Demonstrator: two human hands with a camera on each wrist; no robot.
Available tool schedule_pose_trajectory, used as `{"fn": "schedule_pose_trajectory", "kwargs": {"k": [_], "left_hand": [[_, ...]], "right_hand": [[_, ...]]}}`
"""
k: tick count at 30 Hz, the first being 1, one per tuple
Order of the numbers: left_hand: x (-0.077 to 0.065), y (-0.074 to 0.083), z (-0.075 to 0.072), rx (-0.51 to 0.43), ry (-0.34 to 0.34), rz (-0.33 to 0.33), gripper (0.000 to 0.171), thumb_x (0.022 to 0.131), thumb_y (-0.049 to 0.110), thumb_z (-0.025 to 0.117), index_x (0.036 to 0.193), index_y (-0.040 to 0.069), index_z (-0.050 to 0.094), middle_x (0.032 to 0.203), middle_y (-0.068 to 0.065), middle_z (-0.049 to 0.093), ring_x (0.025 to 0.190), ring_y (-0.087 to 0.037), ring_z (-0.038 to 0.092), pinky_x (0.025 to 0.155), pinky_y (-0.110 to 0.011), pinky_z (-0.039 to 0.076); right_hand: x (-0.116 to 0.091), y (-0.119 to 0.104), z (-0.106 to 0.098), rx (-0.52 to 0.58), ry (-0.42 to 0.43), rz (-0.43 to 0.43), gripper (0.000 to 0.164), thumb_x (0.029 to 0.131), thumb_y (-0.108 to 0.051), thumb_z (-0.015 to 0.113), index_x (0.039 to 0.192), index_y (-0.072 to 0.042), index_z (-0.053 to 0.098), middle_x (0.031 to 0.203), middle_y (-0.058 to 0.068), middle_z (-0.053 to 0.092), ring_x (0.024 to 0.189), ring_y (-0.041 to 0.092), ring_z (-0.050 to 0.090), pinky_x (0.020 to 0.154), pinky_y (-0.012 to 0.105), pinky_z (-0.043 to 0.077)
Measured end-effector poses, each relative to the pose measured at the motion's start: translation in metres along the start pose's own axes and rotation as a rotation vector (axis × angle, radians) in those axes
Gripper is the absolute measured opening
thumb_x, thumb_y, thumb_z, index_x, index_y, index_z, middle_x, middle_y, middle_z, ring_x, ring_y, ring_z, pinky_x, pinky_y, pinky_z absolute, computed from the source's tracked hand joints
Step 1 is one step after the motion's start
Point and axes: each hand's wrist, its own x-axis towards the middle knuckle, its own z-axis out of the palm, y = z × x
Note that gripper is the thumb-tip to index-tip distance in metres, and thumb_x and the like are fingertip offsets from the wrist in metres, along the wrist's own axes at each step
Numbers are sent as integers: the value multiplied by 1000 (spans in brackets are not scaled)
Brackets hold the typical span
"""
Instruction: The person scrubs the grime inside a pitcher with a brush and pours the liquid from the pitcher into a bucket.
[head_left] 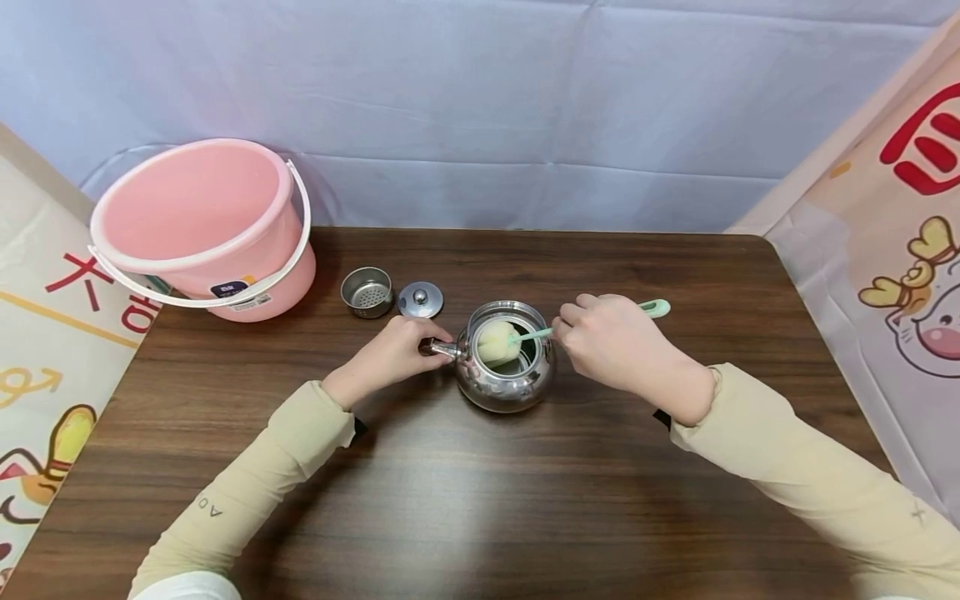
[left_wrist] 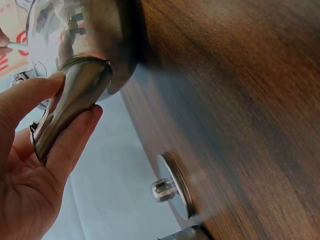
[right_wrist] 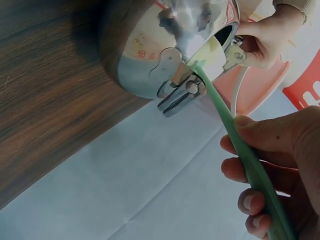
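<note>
A shiny steel teapot (head_left: pixel 501 390) stands upright on the wooden table, its round mouth uncovered. On its left side my left hand (head_left: pixel 386 358) pinches the short spout (left_wrist: pixel 75 107) between thumb and fingers. My right hand (head_left: pixel 618 346) grips the green handle (right_wrist: pixel 255 172) of a sponge brush, fingers curled round it. The brush's pale yellow sponge head (head_left: pixel 497 342) sits inside the teapot's mouth; how deep it reaches I cannot tell. Just behind my left hand lies the teapot's round lid (head_left: pixel 421 298), knob up, beside a perforated steel strainer (head_left: pixel 367 292).
At the back left stands a pink bucket (head_left: pixel 296 271) with a white carrying handle (head_left: pixel 303 204) hanging across its front. A pale cloth backdrop (head_left: pixel 450 108) rises behind the table (head_left: pixel 480 517). Printed cartoon sheets flank both sides.
</note>
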Motion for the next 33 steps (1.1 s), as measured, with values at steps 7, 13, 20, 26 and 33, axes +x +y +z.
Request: {"fn": "schedule_pose_trajectory", "kwargs": {"k": [7, 13, 20, 26, 33], "left_hand": [[0, 1, 0, 7, 1, 7, 17, 75, 11, 71, 91, 3, 70, 85, -2, 69, 73, -9, 59, 68, -25, 48], [1, 1, 0, 6, 1, 3, 17, 75, 12, 72, 90, 4, 70, 85, -1, 69, 73, -9, 59, 67, -25, 48], [1, 0, 1, 12, 6, 2, 16, 74, 11, 72, 89, 5, 71, 83, 0, 68, 71, -8, 58, 66, -24, 48], [1, 0, 2, 5, 6, 1, 16, 74, 11, 72, 89, 5, 71, 84, -1, 69, 71, -8, 59, 66, -24, 48], [1, 0, 2, 1, 10, 2, 16, 74, 11, 72, 88, 4, 71, 83, -1, 68, 71, -8, 59, 65, -23, 48]], "right_hand": [[-5, 4, -3, -3, 9, 6, 7, 62, 3, 63, 64, -3, 61, 57, 3, 48, 51, 20, 43, 42, 27, 33], [-10, 4, -8, -9, 17, 3, 8, 59, 4, 63, 64, -2, 61, 56, 3, 46, 50, 20, 40, 41, 26, 31], [-14, 0, -13, -16, 18, 12, 6, 61, 3, 64, 65, -1, 63, 55, 2, 44, 48, 19, 38, 41, 25, 30], [-14, -5, -18, -20, 16, 10, 7, 60, 5, 62, 62, -2, 60, 54, 2, 42, 47, 18, 35, 40, 24, 28], [-15, -10, -21, -9, 6, 9, 8, 56, 5, 60, 61, -2, 59, 54, 2, 40, 47, 19, 35, 40, 24, 28]]}}
